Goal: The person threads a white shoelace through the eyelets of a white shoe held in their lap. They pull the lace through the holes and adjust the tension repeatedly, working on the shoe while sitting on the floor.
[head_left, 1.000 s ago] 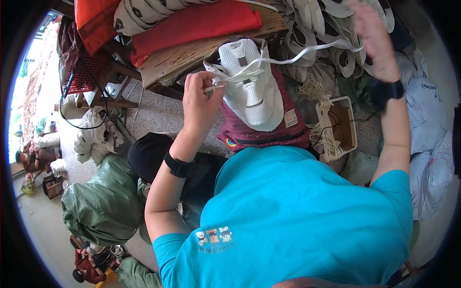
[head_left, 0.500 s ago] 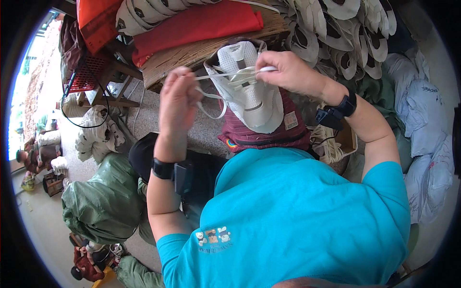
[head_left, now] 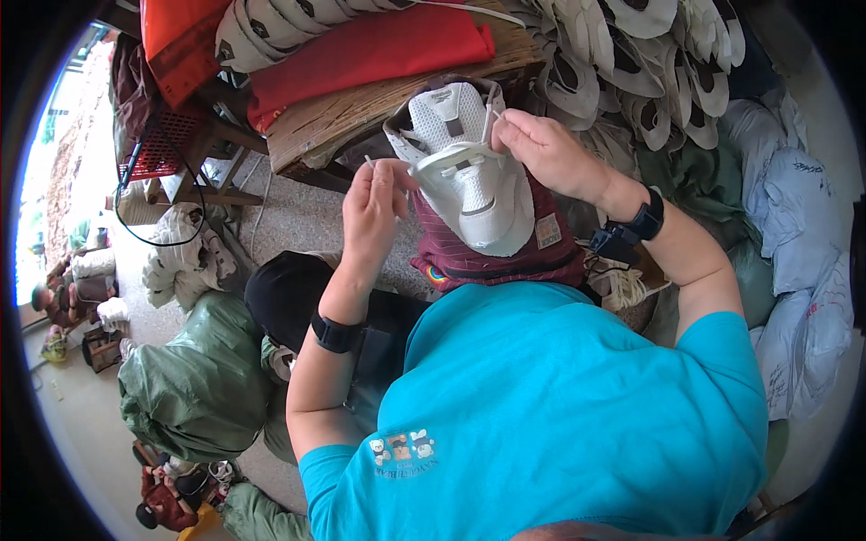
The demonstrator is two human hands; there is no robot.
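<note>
Since the white shoe (head_left: 465, 171) just rests on a maroon cushion (head_left: 505, 252) near the lap, it could slide off. The left hand (head_left: 377, 203) pinches a thin lace end; the right hand (head_left: 541, 153) grips the shoe's collar. A hard tug might yank it sideways.

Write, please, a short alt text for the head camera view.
A person in a turquoise shirt holds a white shoe upper on the lap; the left hand pinches a white lace, the right hand grips the upper's edge. More uppers lie piled behind.
</note>
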